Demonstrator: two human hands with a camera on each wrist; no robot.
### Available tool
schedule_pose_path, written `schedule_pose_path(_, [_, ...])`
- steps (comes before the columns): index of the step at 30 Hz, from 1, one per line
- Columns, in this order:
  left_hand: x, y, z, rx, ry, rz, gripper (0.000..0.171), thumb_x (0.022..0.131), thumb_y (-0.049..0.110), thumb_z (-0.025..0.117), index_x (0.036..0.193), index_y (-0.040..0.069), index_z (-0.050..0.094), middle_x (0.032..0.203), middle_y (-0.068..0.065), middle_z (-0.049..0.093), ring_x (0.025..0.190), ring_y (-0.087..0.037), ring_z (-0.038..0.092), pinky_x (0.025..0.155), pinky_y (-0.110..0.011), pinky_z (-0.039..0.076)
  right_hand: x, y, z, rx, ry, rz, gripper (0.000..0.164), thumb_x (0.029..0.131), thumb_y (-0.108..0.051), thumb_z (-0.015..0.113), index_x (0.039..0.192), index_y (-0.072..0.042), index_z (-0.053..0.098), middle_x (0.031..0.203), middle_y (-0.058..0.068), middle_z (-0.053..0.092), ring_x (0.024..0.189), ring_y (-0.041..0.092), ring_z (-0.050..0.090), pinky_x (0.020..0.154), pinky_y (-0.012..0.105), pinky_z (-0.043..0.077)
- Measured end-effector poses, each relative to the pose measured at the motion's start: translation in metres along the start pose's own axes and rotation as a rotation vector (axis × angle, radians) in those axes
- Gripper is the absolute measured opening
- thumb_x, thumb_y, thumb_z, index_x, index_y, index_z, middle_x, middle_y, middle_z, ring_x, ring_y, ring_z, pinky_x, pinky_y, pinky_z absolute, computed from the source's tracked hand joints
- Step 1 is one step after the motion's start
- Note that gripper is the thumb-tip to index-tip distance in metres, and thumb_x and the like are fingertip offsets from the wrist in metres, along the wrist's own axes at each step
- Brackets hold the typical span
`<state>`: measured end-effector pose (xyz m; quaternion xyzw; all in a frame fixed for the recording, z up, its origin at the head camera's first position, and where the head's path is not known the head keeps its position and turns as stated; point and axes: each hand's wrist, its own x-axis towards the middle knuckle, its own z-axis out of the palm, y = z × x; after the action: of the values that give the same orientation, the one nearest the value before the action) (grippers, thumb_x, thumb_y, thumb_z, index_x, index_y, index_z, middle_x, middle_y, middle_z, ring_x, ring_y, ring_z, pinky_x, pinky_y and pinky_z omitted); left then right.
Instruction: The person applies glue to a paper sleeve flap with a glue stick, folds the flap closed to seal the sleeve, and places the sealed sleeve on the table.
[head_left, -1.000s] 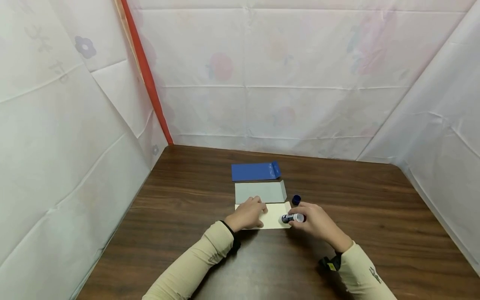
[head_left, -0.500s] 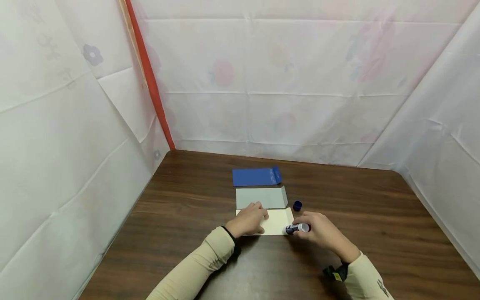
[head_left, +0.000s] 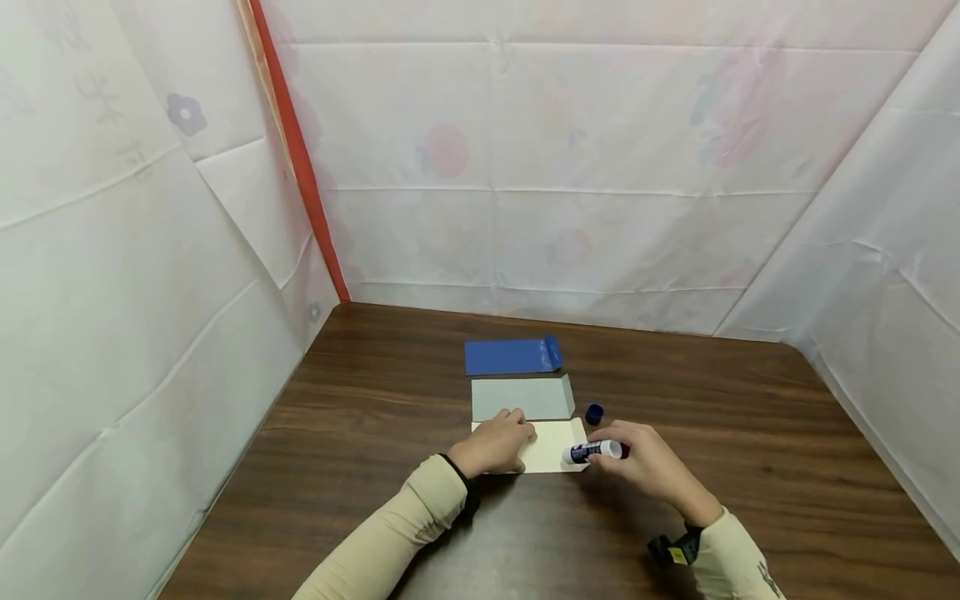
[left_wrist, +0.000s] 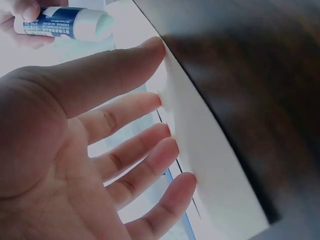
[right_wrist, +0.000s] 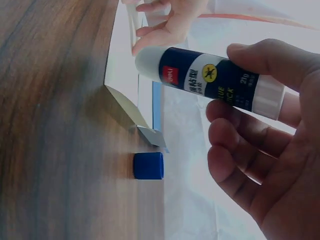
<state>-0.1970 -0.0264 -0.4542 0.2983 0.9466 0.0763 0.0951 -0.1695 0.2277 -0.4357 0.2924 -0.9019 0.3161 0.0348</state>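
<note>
A cream paper envelope (head_left: 551,446) with its flap opened out to the right lies on the table. My left hand (head_left: 495,443) presses on its left part, fingers extended, with the fingertips (left_wrist: 160,150) on the paper in the left wrist view. My right hand (head_left: 647,462) pinches a glue stick (head_left: 592,452) between thumb and fingers. The stick is uncapped and tilted, its white tip end (right_wrist: 150,64) close over the envelope near the flap fold. A dark blue cap (head_left: 594,414) stands on the table just beyond the right hand.
Behind the cream envelope lie a pale grey-green envelope (head_left: 521,399) and a blue envelope (head_left: 506,357), flaps to the right. The blue one has shiny marks near its flap. White printed sheets (head_left: 600,167) wall the brown wooden table (head_left: 375,400) at the back and sides.
The glue stick has moved along the flap fold toward the envelope's near edge, then slightly back left. The left hand stays in place on the envelope. The head view has tilted up a little.
</note>
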Motion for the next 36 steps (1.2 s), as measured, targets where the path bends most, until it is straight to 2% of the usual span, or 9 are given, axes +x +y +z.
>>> schedule_pose_path(9, [0.0006,-0.0007,-0.0017,0.004,-0.009,0.017,0.042,0.082,0.03,0.079,0.119,0.018,0.066,0.113,0.0,0.057,0.097,-0.014,0.05,0.078,-0.025,0.047,0.0045,0.0055,0.0046,0.074,0.08,0.031,0.014,0.083,-0.014,0.076,0.097,-0.013,0.075,0.081,-0.007,0.064,0.062,-0.003,0.045,0.052,0.019,0.041])
schedule_pose_path(17, [0.0001,-0.0015,0.0005,0.009,-0.005,0.042,0.043,0.082,0.03,0.079,0.121,0.018,0.065,0.116,0.0,0.058,0.101,-0.016,0.051,0.084,-0.025,0.047,0.0066,0.0083,0.005,0.096,0.124,0.087,0.016,0.082,-0.013,0.077,0.098,-0.012,0.075,0.083,-0.004,0.067,0.061,-0.001,0.045,0.051,0.02,0.041])
schedule_pose_path(26, [-0.0016,-0.0014,0.0003,0.045,-0.019,0.045,0.042,0.083,0.03,0.078,0.121,0.018,0.063,0.115,-0.001,0.056,0.1,-0.015,0.05,0.081,-0.025,0.047,0.0086,0.0077,0.0065,0.13,0.185,0.113,0.015,0.083,-0.013,0.077,0.098,-0.012,0.075,0.082,-0.002,0.066,0.059,0.001,0.044,0.049,0.021,0.04])
schedule_pose_path(36, [-0.001,-0.0029,0.0004,0.004,-0.014,0.05,0.043,0.082,0.029,0.079,0.12,0.017,0.065,0.117,-0.002,0.057,0.101,-0.015,0.05,0.081,-0.025,0.047,0.01,0.0081,0.0054,0.142,0.245,0.129,0.014,0.083,-0.011,0.077,0.096,-0.011,0.075,0.08,-0.002,0.066,0.06,0.001,0.045,0.05,0.021,0.041])
